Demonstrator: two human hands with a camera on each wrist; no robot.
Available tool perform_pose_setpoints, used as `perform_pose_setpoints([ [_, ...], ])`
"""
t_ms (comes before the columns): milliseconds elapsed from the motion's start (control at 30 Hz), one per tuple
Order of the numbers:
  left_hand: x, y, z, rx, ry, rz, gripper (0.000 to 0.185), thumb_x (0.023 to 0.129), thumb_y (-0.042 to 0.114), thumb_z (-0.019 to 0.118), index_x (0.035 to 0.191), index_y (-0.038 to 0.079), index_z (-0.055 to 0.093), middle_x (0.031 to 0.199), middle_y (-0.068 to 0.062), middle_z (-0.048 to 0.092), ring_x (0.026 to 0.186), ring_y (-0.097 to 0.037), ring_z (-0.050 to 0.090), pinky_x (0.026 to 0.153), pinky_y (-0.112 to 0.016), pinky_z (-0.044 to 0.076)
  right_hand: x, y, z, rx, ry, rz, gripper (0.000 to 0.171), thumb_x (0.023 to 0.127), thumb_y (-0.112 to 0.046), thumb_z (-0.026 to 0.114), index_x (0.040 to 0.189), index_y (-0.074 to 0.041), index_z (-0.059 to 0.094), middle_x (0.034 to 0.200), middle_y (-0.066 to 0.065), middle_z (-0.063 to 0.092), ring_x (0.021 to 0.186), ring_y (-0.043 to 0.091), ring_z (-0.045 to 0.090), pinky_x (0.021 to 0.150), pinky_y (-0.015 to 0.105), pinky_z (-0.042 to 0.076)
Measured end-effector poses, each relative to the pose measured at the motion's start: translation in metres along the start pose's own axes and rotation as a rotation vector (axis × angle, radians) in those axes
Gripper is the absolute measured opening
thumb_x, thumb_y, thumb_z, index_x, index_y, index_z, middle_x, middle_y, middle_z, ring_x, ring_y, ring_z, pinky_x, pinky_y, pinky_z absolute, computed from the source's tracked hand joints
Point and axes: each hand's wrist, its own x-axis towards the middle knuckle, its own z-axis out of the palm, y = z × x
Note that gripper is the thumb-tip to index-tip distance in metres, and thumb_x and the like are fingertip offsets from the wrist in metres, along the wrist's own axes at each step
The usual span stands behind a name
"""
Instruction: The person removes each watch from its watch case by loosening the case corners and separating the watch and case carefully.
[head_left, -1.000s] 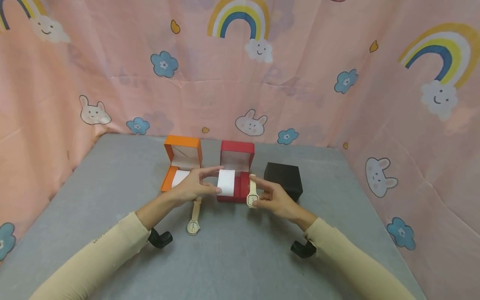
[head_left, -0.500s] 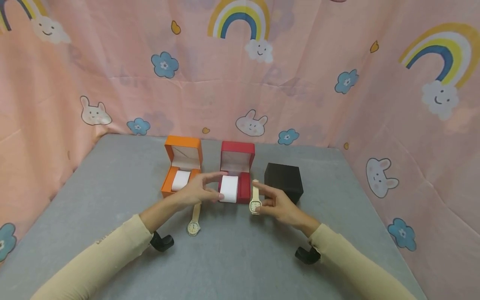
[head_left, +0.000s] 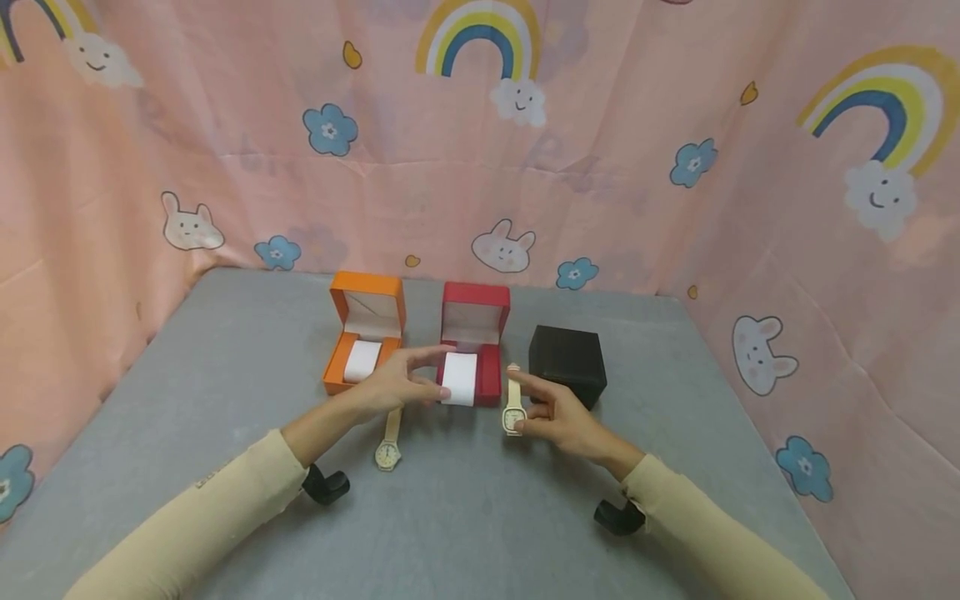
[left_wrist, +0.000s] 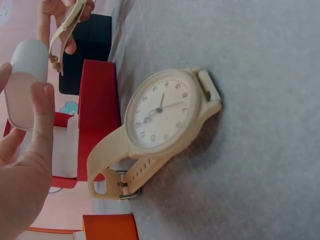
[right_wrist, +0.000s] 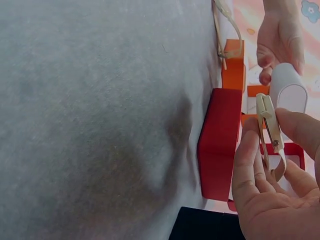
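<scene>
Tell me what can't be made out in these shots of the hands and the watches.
- Black box, head view: lid closed, contents hidden.
- Square watch in the right hand: dial too small in the head view, edge-on in the right wrist view.
- White cushion in the left hand: far end cut off by the left wrist view's edge.

Our left hand (head_left: 390, 382) hides the round watch's (head_left: 387, 439) upper strap. The black box (right_wrist: 207, 225) is cut off by the right wrist view's edge.

round watch (left_wrist: 165, 112) flat on grey table (left_wrist: 260, 60) | left hand (left_wrist: 25, 150) pinching white cushion (left_wrist: 22, 82)
</scene>
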Motion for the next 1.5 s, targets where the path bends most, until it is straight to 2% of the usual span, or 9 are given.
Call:
perform_pose_setpoints([
  [367,0.004,0.000,-0.001,0.016,-0.006,0.026,0.073,0.090,0.015,0.076,0.155,0.014,0.042,0.155,-0.018,0.045,0.095,-0.022,0.072,0.082,-0.030,0.057,-0.006,0.007,0.001,-0.008,-0.008,0.014,0.079,0.088,0.005,0.071,0.156,0.004,0.030,0.166,0.026,0.022,0.079,0.012,0.069,0.076,0.019,0.057],
  [533,0.004,-0.001,0.001,0.040,-0.007,0.035,0.073,0.090,0.016,0.075,0.154,0.013,0.041,0.157,-0.017,0.043,0.097,-0.032,0.073,0.082,-0.030,0.056,-0.010,0.014,0.005,0.052,-0.040,0.023,0.080,0.089,0.007,0.069,0.156,0.005,0.028,0.167,0.025,0.017,0.079,0.018,0.069,0.076,0.019,0.056],
  [667,0.004,-0.002,0.003,0.043,-0.008,0.040,0.073,0.091,0.016,0.075,0.155,0.010,0.040,0.157,-0.018,0.042,0.097,-0.038,0.072,0.081,-0.030,0.056,-0.014,0.017,0.008,0.047,-0.045,0.044,0.079,0.089,0.005,0.070,0.157,0.003,0.029,0.168,0.022,0.018,0.078,0.022,0.068,0.076,0.018,0.056],
  [800,0.003,-0.003,0.005,0.040,0.002,0.037,0.072,0.091,0.014,0.075,0.154,0.011,0.041,0.157,-0.019,0.043,0.095,-0.033,0.073,0.079,-0.029,0.056,-0.016,0.020,0.012,0.039,-0.054,0.047,0.078,0.089,0.006,0.070,0.155,0.005,0.030,0.167,0.026,0.019,0.079,0.017,0.067,0.076,0.018,0.056],
  [933,0.002,-0.003,0.007,0.043,0.006,0.031,0.071,0.091,0.014,0.075,0.154,0.013,0.042,0.156,-0.018,0.043,0.095,-0.029,0.073,0.080,-0.030,0.057,-0.019,0.023,0.016,0.031,-0.050,0.049,0.076,0.088,0.007,0.071,0.154,0.007,0.032,0.161,0.032,0.028,0.077,0.010,0.066,0.076,0.018,0.056],
  [1100,0.002,-0.004,0.008,0.043,0.002,0.029,0.072,0.091,0.015,0.074,0.154,0.012,0.041,0.157,-0.018,0.043,0.098,-0.036,0.072,0.081,-0.030,0.055,-0.022,0.028,0.021,0.040,-0.046,0.070,0.076,0.087,0.008,0.071,0.154,0.005,0.034,0.151,0.035,0.040,0.074,0.007,0.065,0.072,0.017,0.055],
  [1300,0.003,-0.005,0.008,0.041,-0.011,0.031,0.073,0.091,0.015,0.074,0.155,0.010,0.040,0.157,-0.018,0.042,0.098,-0.044,0.070,0.081,-0.032,0.054,-0.025,0.027,0.026,0.052,-0.036,0.104,0.076,0.085,0.007,0.074,0.152,0.005,0.037,0.145,0.036,0.046,0.081,0.011,0.070,0.071,0.018,0.056],
  [1500,0.004,-0.006,0.009,0.053,-0.016,0.042,0.073,0.091,0.014,0.074,0.155,0.009,0.040,0.157,-0.018,0.042,0.090,-0.043,0.070,0.077,-0.031,0.053,-0.026,0.024,0.030,-0.001,-0.014,0.110,0.075,0.083,0.007,0.076,0.150,0.006,0.041,0.136,0.036,0.055,0.082,0.012,0.069,0.070,0.019,0.056],
])
